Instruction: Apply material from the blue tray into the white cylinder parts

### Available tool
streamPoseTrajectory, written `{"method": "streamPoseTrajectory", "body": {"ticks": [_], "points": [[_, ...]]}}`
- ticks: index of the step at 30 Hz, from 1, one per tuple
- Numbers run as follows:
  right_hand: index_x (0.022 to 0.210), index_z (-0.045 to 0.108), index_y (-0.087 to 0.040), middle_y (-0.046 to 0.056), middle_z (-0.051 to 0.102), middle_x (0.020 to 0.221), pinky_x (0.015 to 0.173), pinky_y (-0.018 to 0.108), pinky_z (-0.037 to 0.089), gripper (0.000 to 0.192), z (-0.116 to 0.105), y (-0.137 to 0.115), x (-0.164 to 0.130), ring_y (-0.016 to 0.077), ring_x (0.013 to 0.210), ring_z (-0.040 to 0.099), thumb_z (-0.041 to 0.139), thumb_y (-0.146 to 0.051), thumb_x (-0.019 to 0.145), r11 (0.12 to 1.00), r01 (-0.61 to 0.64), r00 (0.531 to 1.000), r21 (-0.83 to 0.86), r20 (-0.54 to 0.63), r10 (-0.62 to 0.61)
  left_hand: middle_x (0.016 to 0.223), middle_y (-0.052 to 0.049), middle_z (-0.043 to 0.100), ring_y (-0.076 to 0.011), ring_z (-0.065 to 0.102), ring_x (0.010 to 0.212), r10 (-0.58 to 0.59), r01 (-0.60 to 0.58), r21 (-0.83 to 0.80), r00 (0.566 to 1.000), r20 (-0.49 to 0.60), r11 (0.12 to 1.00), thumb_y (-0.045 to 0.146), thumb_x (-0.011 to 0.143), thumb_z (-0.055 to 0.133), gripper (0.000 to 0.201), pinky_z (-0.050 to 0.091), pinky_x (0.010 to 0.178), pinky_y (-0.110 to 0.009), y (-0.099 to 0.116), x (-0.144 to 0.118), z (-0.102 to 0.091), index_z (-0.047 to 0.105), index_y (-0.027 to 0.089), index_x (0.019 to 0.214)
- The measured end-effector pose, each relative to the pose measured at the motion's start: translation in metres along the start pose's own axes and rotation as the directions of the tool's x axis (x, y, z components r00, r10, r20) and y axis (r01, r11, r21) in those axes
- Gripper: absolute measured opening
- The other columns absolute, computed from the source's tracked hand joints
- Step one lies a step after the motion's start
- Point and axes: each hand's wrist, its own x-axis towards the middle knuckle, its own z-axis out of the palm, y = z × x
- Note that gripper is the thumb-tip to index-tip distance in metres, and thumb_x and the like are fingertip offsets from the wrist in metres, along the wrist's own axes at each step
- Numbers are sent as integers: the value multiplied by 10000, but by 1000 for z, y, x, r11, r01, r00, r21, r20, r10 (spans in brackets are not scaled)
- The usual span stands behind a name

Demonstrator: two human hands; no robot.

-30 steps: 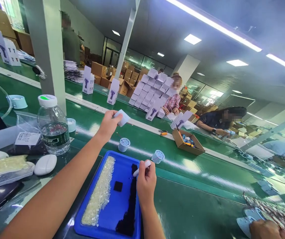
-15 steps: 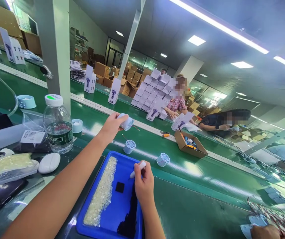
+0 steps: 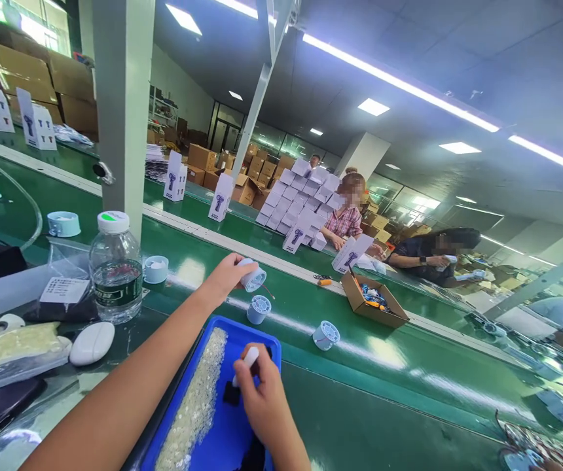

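My left hand (image 3: 226, 280) is closed around a light blue round plastic housing (image 3: 254, 277) with a thin reddish wire, held above the far edge of the blue tray (image 3: 227, 432). My right hand (image 3: 264, 389) grips a white pen-like tool (image 3: 251, 357), its tip down by a small black square (image 3: 231, 394) in the tray. Along the tray's left side lies a heap of tiny clear pieces (image 3: 190, 399). Dark small pieces (image 3: 253, 454) lie at its right, partly hidden by my right hand. Two similar housings (image 3: 259, 309) stand beyond the tray, one farther right.
A water bottle (image 3: 116, 268), a white oval case (image 3: 91, 343) and plastic bags (image 3: 21, 347) lie left. A cardboard box of small parts (image 3: 374, 301) sits on the green belt (image 3: 281, 350). Co-workers sit across. Wires (image 3: 541, 445) fill the lower right corner.
My right hand has moved left across the tray, bringing the tool to the black square. My left hand still holds the housing, and the view has shifted slightly.
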Motion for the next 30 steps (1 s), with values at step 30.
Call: {"method": "streamPoseTrajectory", "body": {"ticks": [30], "points": [[1002, 545, -194, 78, 691, 984, 831, 361, 512, 332, -20, 10, 12, 230, 927, 657, 590, -463, 813, 870, -76, 844, 486, -433, 316, 686, 31, 512, -98, 459, 586, -62, -5, 245, 962, 267, 969, 445, 631, 656, 342, 398, 547, -239, -18, -9, 22, 517, 174, 786]]}}
